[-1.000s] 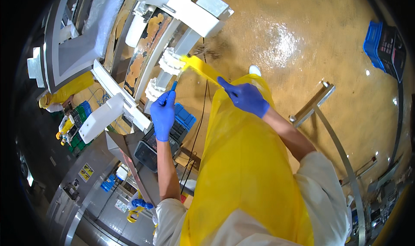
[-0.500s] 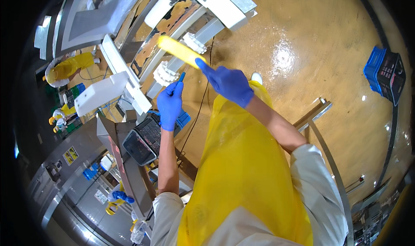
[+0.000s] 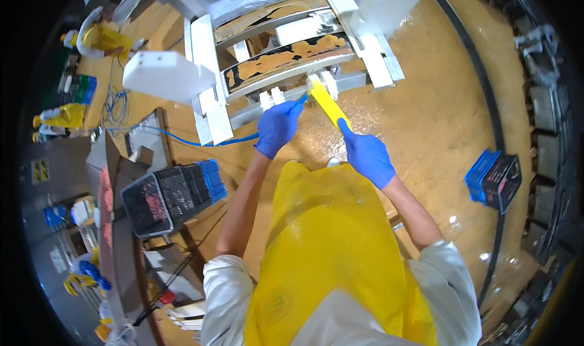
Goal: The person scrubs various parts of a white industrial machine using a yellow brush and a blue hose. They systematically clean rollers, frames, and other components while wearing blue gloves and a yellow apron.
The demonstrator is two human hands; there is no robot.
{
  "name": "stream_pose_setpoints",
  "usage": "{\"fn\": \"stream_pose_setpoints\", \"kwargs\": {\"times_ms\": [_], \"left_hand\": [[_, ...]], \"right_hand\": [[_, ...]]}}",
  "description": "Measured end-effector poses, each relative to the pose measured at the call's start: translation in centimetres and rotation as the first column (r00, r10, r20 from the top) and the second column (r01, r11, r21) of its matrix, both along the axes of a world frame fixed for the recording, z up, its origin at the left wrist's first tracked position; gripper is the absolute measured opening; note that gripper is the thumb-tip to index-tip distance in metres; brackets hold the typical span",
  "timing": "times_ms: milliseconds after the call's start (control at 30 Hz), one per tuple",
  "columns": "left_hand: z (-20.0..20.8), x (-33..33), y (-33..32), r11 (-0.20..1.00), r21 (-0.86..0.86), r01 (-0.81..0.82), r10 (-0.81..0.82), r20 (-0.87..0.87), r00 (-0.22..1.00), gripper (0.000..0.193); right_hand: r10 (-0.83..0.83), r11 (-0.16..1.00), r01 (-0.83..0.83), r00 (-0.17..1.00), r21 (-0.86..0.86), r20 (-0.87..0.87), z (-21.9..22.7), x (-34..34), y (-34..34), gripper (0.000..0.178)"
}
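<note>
My left hand (image 3: 278, 129), in a blue glove, is closed around the end of a blue hose (image 3: 204, 144). The hose tip points up and right, close to a white toothed wheel (image 3: 324, 84) on the machine frame. In my right hand (image 3: 368, 155), also blue-gloved, is a yellow brush (image 3: 327, 104), the thumb lying along its handle. Its far end meets that wheel; exact contact is hard to make out. A second white wheel (image 3: 272, 98) sits just above my left hand. Behind both runs a metal crosspiece (image 3: 289, 72) with peeling orange and black patches.
White side plates (image 3: 167, 77) flank the machine. Stacked black and blue crates (image 3: 173, 194) stand at left beside a metal trough (image 3: 104, 224) with pink residue. Another crate (image 3: 494, 179) is on the wet floor at right. Co-workers in yellow aprons (image 3: 108, 40) are at far left.
The view has swung so the machine now lies straight ahead. The brush has come down from the air to the white wheel, and the hose end has moved close beside it.
</note>
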State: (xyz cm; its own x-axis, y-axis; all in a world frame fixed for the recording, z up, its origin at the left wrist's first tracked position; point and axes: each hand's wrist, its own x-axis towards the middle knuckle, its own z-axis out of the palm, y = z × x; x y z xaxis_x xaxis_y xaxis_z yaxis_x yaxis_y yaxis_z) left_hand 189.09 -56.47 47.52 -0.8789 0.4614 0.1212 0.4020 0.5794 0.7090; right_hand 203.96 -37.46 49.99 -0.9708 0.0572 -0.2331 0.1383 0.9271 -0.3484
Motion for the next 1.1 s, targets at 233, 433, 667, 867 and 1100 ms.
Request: {"fn": "stream_pose_setpoints", "kwargs": {"times_ms": [233, 433, 667, 867, 1100], "left_hand": [[0.8, -0.5, -3.5, 0.994, -0.087, 0.073, -0.048, 0.259, 0.965, 0.029], [-0.1, -1.3, -6.6, 0.994, -0.064, 0.087, -0.053, 0.411, 0.91, 0.03], [0.4, -2.5, -8.1, 0.979, -0.016, 0.202, -0.179, 0.404, 0.897, 0.029], [0.2, -2.2, -8.4, 0.973, 0.049, 0.226, -0.225, 0.44, 0.869, 0.031], [-0.6, -3.1, -8.4, 0.963, 0.103, 0.251, -0.268, 0.494, 0.827, 0.029]], "right_hand": [[0.037, 0.992, 0.009, 0.93, 0.125, -0.367, -5.6, -2.7, -0.2, 0.062], [0.013, 0.907, 0.108, 0.959, 0.407, -0.282, -0.2, -3.2, -7.2, 0.071], [-0.187, 0.908, 0.123, 0.975, 0.401, 0.123, -3.3, 2.1, -11.7, 0.071], [-0.237, 0.852, 0.204, 0.972, 0.482, 0.008, -5.0, 0.7, -11.7, 0.069], [-0.267, 0.824, 0.313, 0.95, 0.472, -0.163, -4.9, -0.7, -12.3, 0.072]]}}
